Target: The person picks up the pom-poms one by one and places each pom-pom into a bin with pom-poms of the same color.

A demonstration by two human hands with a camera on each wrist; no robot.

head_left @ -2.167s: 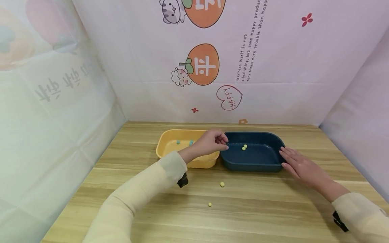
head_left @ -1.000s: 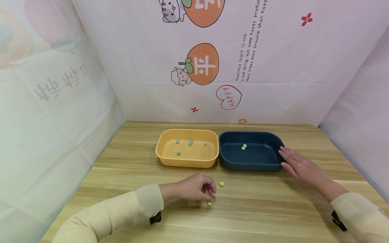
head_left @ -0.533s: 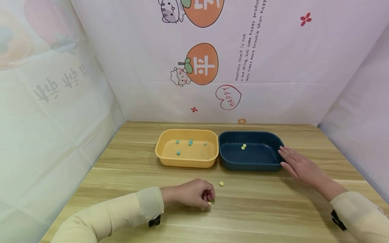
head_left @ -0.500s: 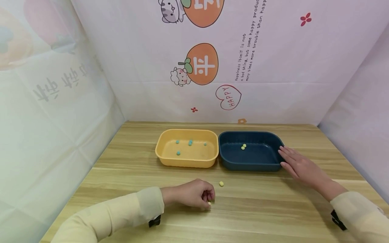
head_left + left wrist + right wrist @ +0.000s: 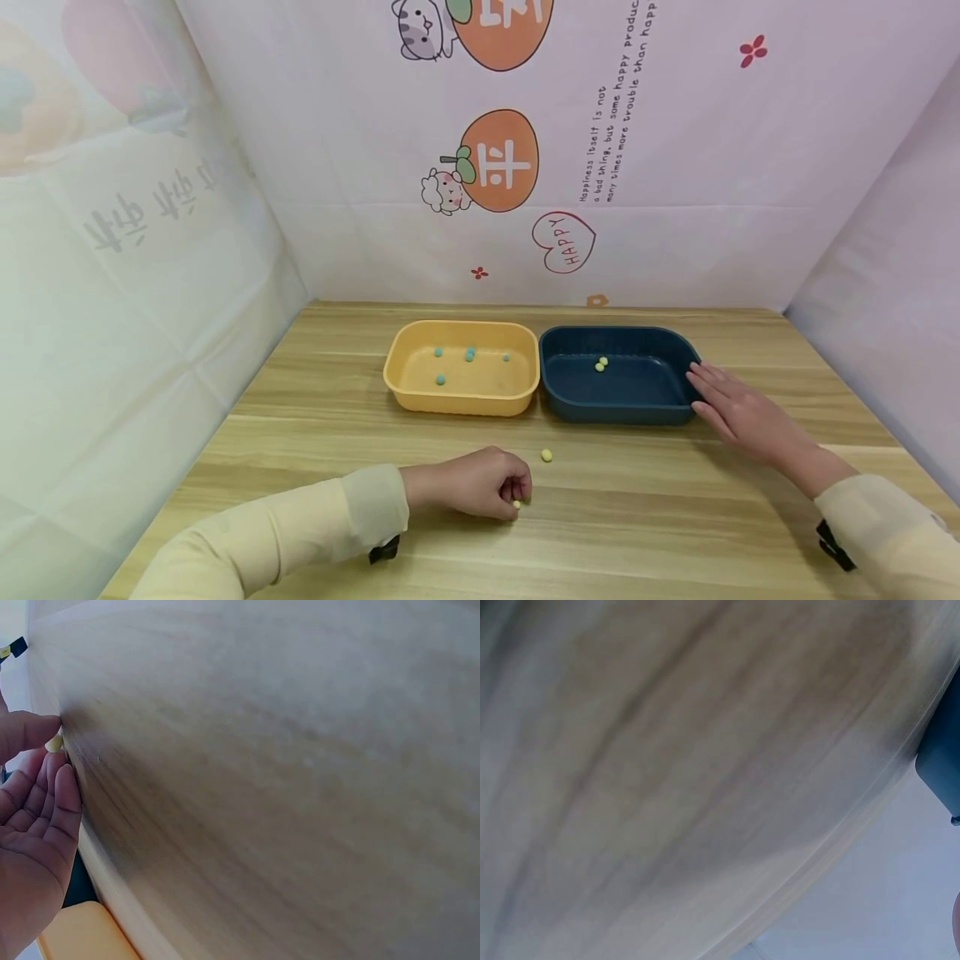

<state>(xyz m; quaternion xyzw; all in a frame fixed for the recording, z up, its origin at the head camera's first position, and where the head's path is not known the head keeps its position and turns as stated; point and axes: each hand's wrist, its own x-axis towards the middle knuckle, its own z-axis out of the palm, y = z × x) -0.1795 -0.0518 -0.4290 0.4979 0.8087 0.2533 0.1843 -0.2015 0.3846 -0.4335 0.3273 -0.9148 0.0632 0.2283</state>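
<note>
Near the middle of the table, my left hand (image 5: 483,485) pinches a small yellow ball (image 5: 517,504) at the tabletop. The left wrist view shows that ball (image 5: 54,742) between the thumb and the curled fingers of my left hand (image 5: 34,802). A second yellow ball (image 5: 547,456) lies on the wood just beyond the hand. On the right, the straight fingers of my right hand (image 5: 750,417) rest against the right end of the dark blue tray (image 5: 622,412). Two yellow balls (image 5: 602,364) lie together inside that tray.
A yellow tray (image 5: 461,404) stands against the left side of the blue one, with several small blue balls (image 5: 440,379) in it. Both trays sit toward the back of the wooden table (image 5: 600,533). A printed white cloth (image 5: 675,150) hangs behind.
My left hand has come back from above the trays' meeting edges to the front of the table and closed its fingers around the nearer yellow ball. The right hand has stayed put.
</note>
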